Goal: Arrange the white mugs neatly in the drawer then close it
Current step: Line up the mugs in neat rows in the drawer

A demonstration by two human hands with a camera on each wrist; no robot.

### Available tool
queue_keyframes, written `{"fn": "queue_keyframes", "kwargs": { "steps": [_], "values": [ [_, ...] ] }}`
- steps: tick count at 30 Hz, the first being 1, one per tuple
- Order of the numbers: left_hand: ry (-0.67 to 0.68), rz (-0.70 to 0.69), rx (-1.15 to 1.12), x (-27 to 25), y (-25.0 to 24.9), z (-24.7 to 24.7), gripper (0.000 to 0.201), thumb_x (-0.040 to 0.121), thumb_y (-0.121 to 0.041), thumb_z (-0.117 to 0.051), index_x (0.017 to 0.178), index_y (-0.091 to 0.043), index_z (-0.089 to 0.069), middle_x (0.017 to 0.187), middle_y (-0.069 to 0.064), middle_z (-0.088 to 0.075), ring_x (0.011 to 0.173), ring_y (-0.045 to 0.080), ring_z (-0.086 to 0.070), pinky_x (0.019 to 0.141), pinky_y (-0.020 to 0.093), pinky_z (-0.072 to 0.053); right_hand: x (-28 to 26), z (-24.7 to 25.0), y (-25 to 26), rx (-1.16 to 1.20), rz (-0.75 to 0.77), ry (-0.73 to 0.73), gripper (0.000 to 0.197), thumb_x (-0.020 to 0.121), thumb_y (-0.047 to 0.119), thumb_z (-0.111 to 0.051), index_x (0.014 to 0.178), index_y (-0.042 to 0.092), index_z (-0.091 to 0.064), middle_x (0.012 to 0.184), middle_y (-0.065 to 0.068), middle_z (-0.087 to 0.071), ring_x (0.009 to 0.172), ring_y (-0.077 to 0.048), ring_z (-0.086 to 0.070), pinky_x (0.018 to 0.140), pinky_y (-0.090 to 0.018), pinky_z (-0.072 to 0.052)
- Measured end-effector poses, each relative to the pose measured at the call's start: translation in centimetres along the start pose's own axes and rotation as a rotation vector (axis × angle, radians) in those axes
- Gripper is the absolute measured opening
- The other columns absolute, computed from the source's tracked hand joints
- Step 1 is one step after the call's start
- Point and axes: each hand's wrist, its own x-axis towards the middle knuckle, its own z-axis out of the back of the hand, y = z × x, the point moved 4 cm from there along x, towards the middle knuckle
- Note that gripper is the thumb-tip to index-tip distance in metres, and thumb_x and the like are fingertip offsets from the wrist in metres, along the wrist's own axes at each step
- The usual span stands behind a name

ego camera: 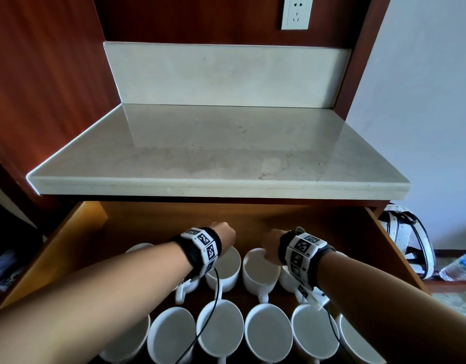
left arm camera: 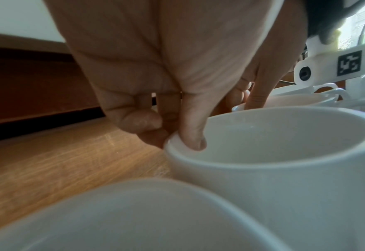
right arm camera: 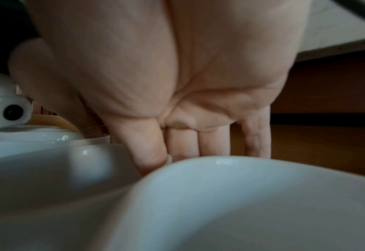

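Note:
An open wooden drawer (ego camera: 56, 253) holds several white mugs in two rows. My left hand (ego camera: 225, 233) pinches the far rim of a back-row mug (ego camera: 226, 269), thumb inside and fingers outside (left arm camera: 183, 141). My right hand (ego camera: 270, 243) grips the far rim of the neighbouring mug (ego camera: 260, 274); in the right wrist view its thumb (right arm camera: 149, 156) goes down into that mug (right arm camera: 48, 169) while the fingers hang behind the rim. Both mugs stand upright on the drawer floor with handles towards me. The front row (ego camera: 268, 334) lies under my forearms.
A pale marble counter (ego camera: 213, 153) overhangs the drawer's back part. Bare drawer floor (left arm camera: 59, 152) lies beyond the back row. A wall socket (ego camera: 297, 13) sits above. On the floor at right are a white bag (ego camera: 402, 240) and a plastic bottle (ego camera: 460, 266).

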Motion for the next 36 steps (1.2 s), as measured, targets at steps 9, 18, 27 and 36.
{"fn": "queue_keyframes", "kwargs": {
  "steps": [9,18,27,36],
  "values": [
    [-0.118,-0.003,-0.164,-0.2,-1.3,2.6,0.024,0.094,-0.021,-0.052,0.106,-0.009,-0.068,0.109,0.013,-0.069,0.100,0.032,-0.065,0.077,0.034,-0.050,-1.4,-1.4,-6.3,-0.007,-0.024,0.015,0.032,0.091,0.017,-0.047,0.117,0.008,-0.064,0.123,-0.010,-0.065,0.116,-0.028,-0.061,0.095,-0.033,-0.049],
    [-0.046,-0.100,-0.086,2.1,-6.6,3.1,0.026,0.095,-0.018,-0.054,0.114,-0.007,-0.068,0.112,0.013,-0.068,0.105,0.031,-0.064,0.072,0.033,-0.046,-1.4,-3.3,-7.2,0.041,-0.089,0.044,0.027,0.095,0.016,-0.051,0.114,0.002,-0.066,0.121,-0.013,-0.066,0.114,-0.029,-0.062,0.087,-0.034,-0.051],
    [-0.044,-0.110,-0.069,2.4,-7.2,3.8,0.026,0.093,-0.007,-0.051,0.112,-0.009,-0.070,0.114,0.013,-0.067,0.104,0.031,-0.063,0.076,0.032,-0.048,-1.2,-3.8,-7.1,0.027,-0.048,0.019,0.027,0.094,0.015,-0.053,0.114,0.002,-0.066,0.121,-0.014,-0.065,0.116,-0.030,-0.061,0.090,-0.035,-0.050],
    [-0.025,-0.101,-0.115,2.3,-7.1,4.2,0.025,0.092,-0.003,-0.048,0.106,0.000,-0.069,0.113,0.020,-0.067,0.107,0.037,-0.062,0.083,0.036,-0.050,-3.3,-4.4,-11.5,0.304,-0.164,-0.080,0.035,0.098,0.031,-0.046,0.114,0.006,-0.065,0.116,-0.012,-0.066,0.108,-0.028,-0.063,0.078,-0.025,-0.043]
  ]
}}
